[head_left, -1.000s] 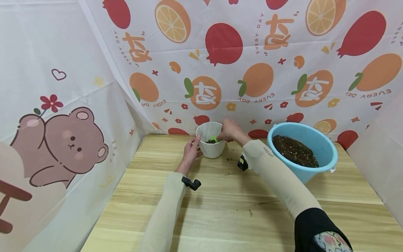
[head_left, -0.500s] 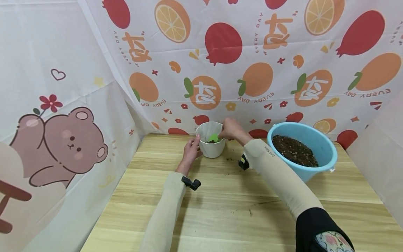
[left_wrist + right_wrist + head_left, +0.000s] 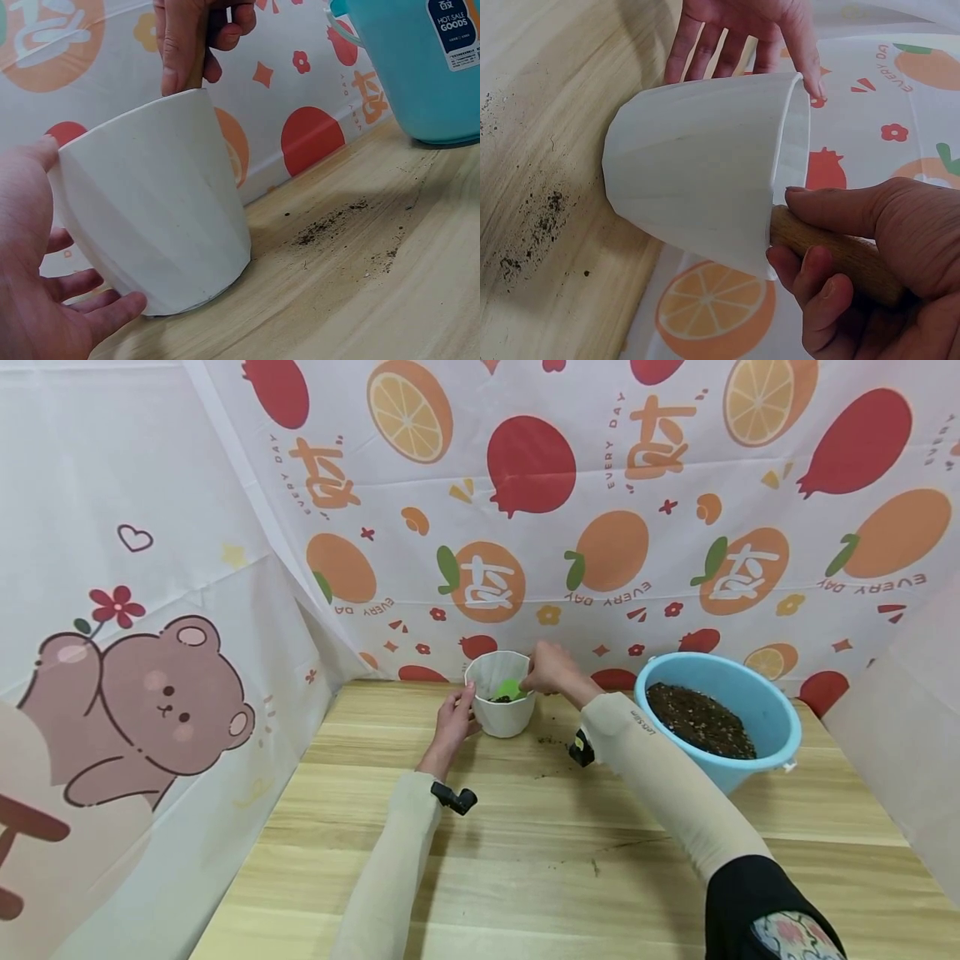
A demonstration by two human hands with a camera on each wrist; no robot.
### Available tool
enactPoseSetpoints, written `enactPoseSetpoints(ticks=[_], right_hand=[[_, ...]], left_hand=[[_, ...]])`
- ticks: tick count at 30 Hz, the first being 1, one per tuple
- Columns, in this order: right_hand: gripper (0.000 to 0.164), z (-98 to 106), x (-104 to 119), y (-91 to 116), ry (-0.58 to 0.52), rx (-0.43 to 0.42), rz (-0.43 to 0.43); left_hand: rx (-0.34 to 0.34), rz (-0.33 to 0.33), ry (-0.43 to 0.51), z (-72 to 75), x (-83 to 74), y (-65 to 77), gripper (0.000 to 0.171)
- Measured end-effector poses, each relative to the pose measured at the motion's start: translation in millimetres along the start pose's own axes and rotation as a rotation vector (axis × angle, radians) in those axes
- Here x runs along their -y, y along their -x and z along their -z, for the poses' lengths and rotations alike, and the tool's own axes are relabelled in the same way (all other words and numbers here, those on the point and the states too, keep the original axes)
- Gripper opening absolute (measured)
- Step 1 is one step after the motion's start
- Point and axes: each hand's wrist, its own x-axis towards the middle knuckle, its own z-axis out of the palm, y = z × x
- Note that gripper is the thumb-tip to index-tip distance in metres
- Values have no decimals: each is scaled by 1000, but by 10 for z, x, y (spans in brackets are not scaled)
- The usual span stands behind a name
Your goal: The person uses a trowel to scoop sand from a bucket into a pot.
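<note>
A white flower pot [image 3: 502,720] stands upright at the back of the table with some dark soil inside. My left hand [image 3: 453,717] holds it from the left, thumb at the rim and fingers spread along the outer wall. My right hand [image 3: 553,668] grips a small trowel by its wooden handle [image 3: 840,259], which lies over the pot's right rim. Inside the pot, the trowel's green blade [image 3: 510,689] shows just above the soil; its tip is hidden. In the right wrist view, the pot wall [image 3: 697,161] hides the blade.
Right of the pot is a light blue bucket [image 3: 772,718] holding dark soil [image 3: 697,718]. Soil crumbs [image 3: 330,225] lie scattered on the wooden table [image 3: 525,877]. A fruit-print cloth [image 3: 600,468] hangs directly behind the pot.
More of the trowel's green blade shows inside the pot than a second ago, as the right hand shifted slightly. The left hand and the pot have stayed in place.
</note>
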Motion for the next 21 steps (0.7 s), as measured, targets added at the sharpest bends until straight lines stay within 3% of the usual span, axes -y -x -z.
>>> enactPoseSetpoints(ticks=[21], right_hand=[[16,86,7,56,48,-78,22]], left_hand=[[5,24,18,-10,-34,24,66]])
